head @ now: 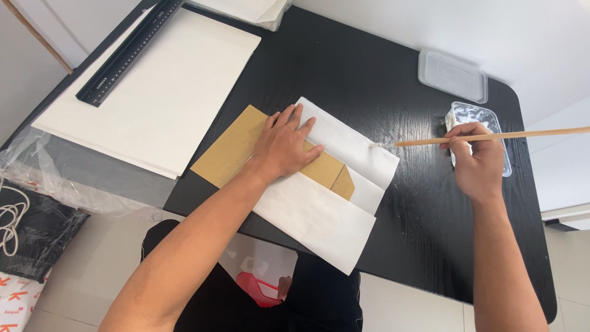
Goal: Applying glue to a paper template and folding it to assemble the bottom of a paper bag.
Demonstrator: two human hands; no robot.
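Cardboard [236, 147], one brown sheet, lies on folded white paper [319, 215] near the middle of the black table [369, 74], under the left hand [284, 144], whose fingers [295, 117] are spread flat on it. To the right, the right hand [476, 163] has its fingers clamped on one wooden brush [491, 136], just over one open glue tub [473, 117]; one lid [453, 75] lies farther away. Far left lie one black ruler [129, 52] and one white sheet [166, 86].

Black table [381, 67]: white sheets [166, 92], ruler [129, 52], cardboard [230, 147], lid [453, 75], tub [470, 117], maybe glue.
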